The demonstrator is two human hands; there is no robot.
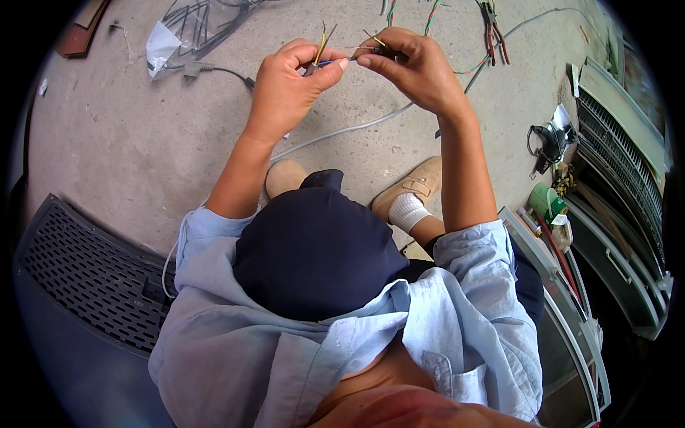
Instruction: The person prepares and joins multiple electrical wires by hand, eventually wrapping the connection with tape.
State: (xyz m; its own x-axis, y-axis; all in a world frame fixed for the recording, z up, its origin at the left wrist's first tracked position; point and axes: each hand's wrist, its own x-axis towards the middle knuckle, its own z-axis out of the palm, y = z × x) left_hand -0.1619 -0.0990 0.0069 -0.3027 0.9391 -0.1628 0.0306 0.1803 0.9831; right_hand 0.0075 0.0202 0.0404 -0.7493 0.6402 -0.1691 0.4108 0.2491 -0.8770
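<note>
My left hand (280, 91) pinches a grey cable end (310, 70), its fingers curled around it. A yellow wire (322, 47) and a dark wire stick up from that end. A blue wire (327, 62) reaches across toward my right thumb. My right hand (421, 71) is closed on another wire end, from which a yellow wire (376, 40) and a thin reddish one point left. The two hands are close together, with fingertips nearly meeting over the blue wire. Fingers partly hide where the wires touch, so I cannot tell whether they are joined.
Pliers with red handles (504, 47) lie beyond my right hand, near red and green twisted wires (431, 18). A grey cable (357, 128) crosses the concrete floor. Left are a bag of cables (200, 28) and a perforated black panel (100, 264); right, a green container (548, 202) and grilles (619, 132).
</note>
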